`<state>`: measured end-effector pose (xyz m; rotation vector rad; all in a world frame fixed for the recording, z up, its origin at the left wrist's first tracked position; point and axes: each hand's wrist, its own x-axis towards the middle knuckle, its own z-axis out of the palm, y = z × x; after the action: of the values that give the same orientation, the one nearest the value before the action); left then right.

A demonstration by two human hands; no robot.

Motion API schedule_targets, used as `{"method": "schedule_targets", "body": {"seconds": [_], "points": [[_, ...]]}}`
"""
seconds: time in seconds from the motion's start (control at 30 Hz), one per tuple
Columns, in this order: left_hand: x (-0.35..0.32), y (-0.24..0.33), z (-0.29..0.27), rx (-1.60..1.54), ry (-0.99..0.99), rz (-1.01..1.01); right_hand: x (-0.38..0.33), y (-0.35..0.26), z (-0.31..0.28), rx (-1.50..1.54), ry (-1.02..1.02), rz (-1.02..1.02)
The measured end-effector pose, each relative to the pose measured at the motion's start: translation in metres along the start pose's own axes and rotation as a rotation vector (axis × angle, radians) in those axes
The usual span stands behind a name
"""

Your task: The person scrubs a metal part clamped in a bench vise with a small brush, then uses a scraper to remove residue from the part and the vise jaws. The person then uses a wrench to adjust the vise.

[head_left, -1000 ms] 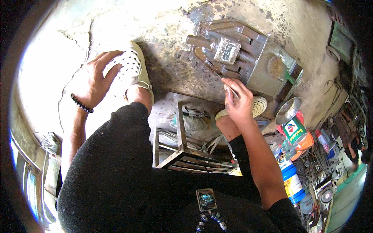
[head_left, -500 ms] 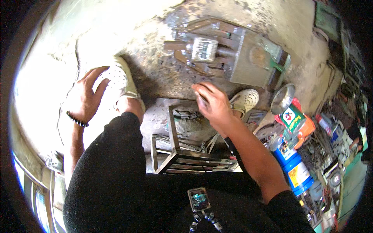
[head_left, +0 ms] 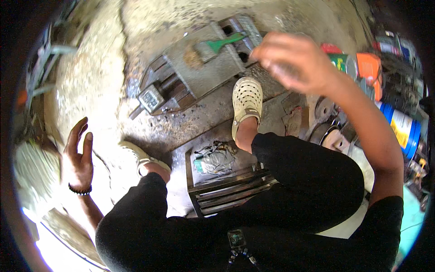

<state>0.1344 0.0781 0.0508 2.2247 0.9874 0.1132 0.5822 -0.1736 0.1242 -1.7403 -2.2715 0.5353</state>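
Note:
My left hand (head_left: 77, 156) hovers over the pale concrete floor at the left, fingers apart and holding nothing; a dark bead bracelet sits on its wrist. My right hand (head_left: 292, 61) is raised at the upper right, blurred, with fingers curled; I cannot tell whether anything is in it. Just left of it a grey metal machine block (head_left: 195, 75) lies on the floor, and a green-handled brush (head_left: 217, 45) rests on top of the block. My feet wear cream perforated clogs, the right one (head_left: 247, 102) beside the block and the left one (head_left: 138, 156) near my left hand.
A low metal stool frame (head_left: 226, 190) with a crumpled rag (head_left: 215, 158) stands between my legs. At the right are a blue drum (head_left: 401, 127), an orange container (head_left: 369, 68), a green can (head_left: 340, 61) and metal discs (head_left: 324, 109).
My right hand has lifted off the machine block and swung up to the right. My left hand has left the clog and moved out left. The view has turned, and the brush now shows.

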Motion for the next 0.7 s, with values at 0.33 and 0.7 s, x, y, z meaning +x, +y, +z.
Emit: {"method": "schedule_targets", "body": {"seconds": [0.33, 0.7], "points": [[0.114, 0.169, 0.079, 0.288, -0.526, 0.590, -0.174, 0.045, 0.113, 0.914, 1.070, 1.036], [0.188, 0.195, 0.220, 0.035, 0.062, 0.511, -0.196, 0.053, 0.199, 1.806, 1.112, 1.047]]}}
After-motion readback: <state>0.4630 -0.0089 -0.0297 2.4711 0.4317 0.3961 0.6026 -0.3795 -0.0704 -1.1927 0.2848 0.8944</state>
